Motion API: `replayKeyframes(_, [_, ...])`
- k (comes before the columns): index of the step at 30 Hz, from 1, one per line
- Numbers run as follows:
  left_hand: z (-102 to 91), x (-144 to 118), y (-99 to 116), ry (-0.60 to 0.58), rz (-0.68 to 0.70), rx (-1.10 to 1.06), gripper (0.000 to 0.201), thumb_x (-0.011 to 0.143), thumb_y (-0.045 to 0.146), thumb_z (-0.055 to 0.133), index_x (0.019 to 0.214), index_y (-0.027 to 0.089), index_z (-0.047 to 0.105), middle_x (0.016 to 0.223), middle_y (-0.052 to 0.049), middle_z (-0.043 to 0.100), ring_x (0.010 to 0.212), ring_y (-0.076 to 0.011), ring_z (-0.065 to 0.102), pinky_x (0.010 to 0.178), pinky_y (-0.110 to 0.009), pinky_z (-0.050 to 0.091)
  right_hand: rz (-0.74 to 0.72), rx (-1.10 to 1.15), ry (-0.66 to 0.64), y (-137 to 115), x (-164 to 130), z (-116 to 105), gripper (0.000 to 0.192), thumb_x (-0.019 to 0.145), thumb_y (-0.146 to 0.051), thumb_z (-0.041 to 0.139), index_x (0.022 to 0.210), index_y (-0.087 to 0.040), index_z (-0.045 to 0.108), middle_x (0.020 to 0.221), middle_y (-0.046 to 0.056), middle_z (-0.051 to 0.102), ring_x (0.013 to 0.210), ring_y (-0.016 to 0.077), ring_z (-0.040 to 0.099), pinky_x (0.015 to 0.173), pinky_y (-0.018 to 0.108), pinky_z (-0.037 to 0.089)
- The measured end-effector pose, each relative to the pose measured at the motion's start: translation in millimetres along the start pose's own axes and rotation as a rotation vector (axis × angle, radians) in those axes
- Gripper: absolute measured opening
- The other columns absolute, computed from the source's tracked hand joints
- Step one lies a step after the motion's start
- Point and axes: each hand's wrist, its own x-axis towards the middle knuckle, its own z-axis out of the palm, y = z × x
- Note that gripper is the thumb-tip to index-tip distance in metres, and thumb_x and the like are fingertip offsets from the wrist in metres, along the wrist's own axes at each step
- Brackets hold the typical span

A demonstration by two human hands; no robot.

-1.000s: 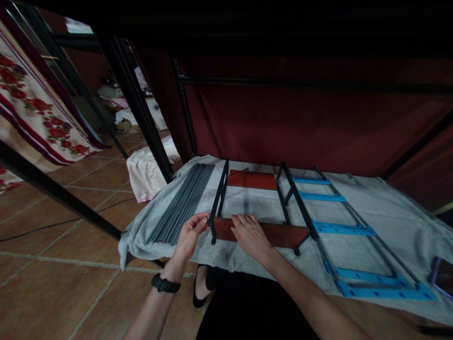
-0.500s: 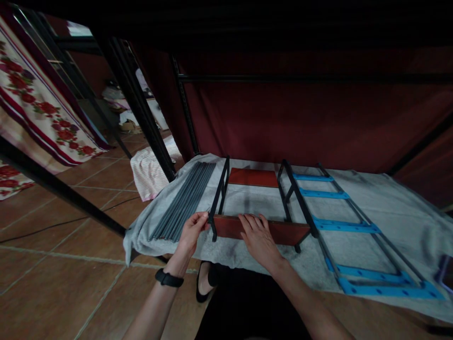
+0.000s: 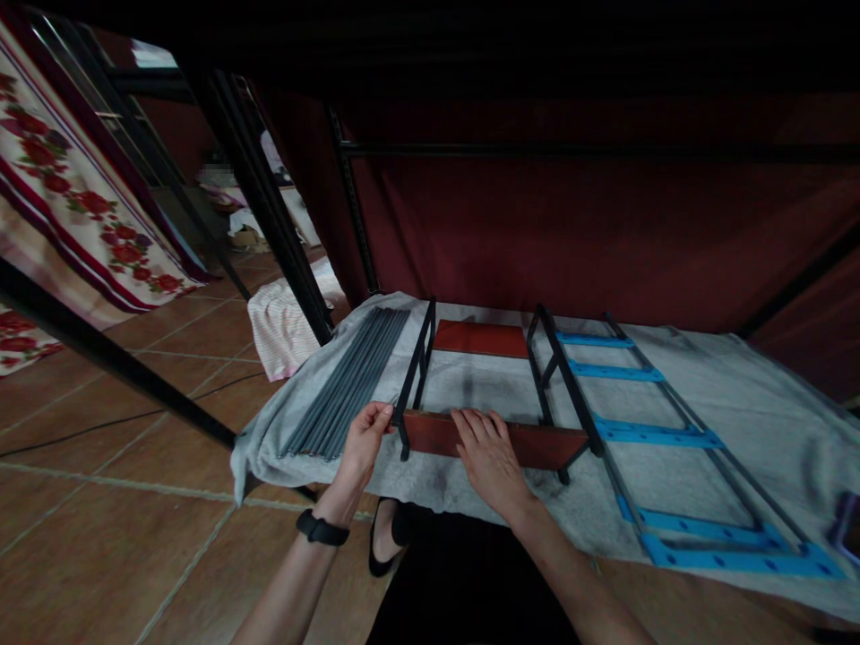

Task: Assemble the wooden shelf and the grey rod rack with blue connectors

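Observation:
A black metal frame (image 3: pixel 570 376) stands on a grey cloth, with a reddish-brown board (image 3: pixel 544 448) set upright across its near side. My right hand (image 3: pixel 492 457) has its fingers over that board's top edge and holds it; the thumb is hidden. At the frame's near left corner, my left hand (image 3: pixel 364 439) is closed, thumb and forefinger pinched together beside the black bar. What lies in the pinch is too small to make out. Farther back, a second reddish-brown board (image 3: pixel 480 339) lies between the frame's two sides.
Left of the frame, several grey metal rods (image 3: pixel 349 385) lie side by side on the grey cloth (image 3: pixel 470 385). To the right is a grey-tubed rack with blue crosspieces (image 3: pixel 739 561). A black post (image 3: pixel 269 206) rises at the left, and a dark red curtain (image 3: pixel 571 233) hangs behind.
Both hands stay at the same places on the frame. The view has shifted very slightly; nothing has been let go or taken up.

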Motion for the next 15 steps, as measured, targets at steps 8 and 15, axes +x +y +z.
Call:
replayKeyframes(8, [-1.0, -2.4, -4.9, 0.016, -0.054, -0.036, 0.037, 0.073, 0.052, 0.075, 0.071, 0.017, 0.062, 0.061, 0.003, 0.054, 0.057, -0.0095, 0.047, 0.06, -0.022, 0.04, 0.004, -0.015, -0.018, 0.2, -0.8, 0.4, 0.054, 0.096, -0.016, 0.048, 0.149, -0.015, 0.039, 0.14, 0.012, 0.057, 0.13, 0.0258, 0.047, 0.116, 0.049, 0.027])
replayKeyframes(15, [-1.6, 1.3, -6.3, -0.015, 0.121, 0.077, 0.029, 0.075, 0.045, 0.074, 0.078, 0.018, 0.065, 0.071, 0.002, 0.058, 0.067, -0.0119, 0.051, 0.066, -0.023, 0.042, 0.004, -0.029, -0.009, -0.4, -0.9, 1.3, 0.055, 0.095, -0.016, 0.049, 0.15, -0.015, 0.039, 0.14, 0.013, 0.057, 0.129, 0.0252, 0.047, 0.116, 0.048, 0.026])
